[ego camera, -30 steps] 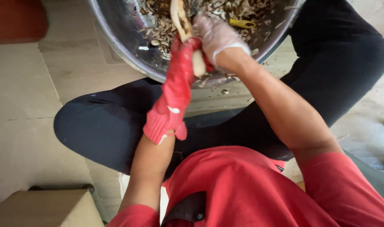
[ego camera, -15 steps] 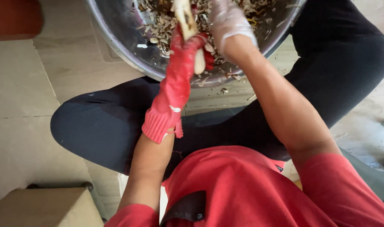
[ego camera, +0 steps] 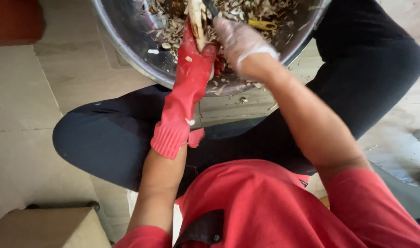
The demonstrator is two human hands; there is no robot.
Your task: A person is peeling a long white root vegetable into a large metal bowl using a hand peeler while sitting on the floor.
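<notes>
The left hand [ego camera: 194,55], in a long red rubber glove, reaches over the near rim of the large round metal bowl [ego camera: 127,50] and its grip is closed around a pale long peeled root [ego camera: 197,20], which stands almost upright above the middle of the bowl. The right hand [ego camera: 237,39], in a thin clear plastic glove, is just beside the root, on the right side of it, and its grip is closed on a small dark tool [ego camera: 210,7]; only a short part of this tool shows, so what kind it is I cannot tell. The tool is touching or very near the top part of the root.

Inside the bowl lie many brown and pale peelings [ego camera: 173,27], and a small yellow object [ego camera: 260,24] lies among them, toward the far right side of the bowl. The bowl rests on the beige tiled floor [ego camera: 72,87], in front of the person's crossed legs in black trousers [ego camera: 104,138]. A brown cardboard box [ego camera: 44,229] is well apart from the bowl, at the near left
</notes>
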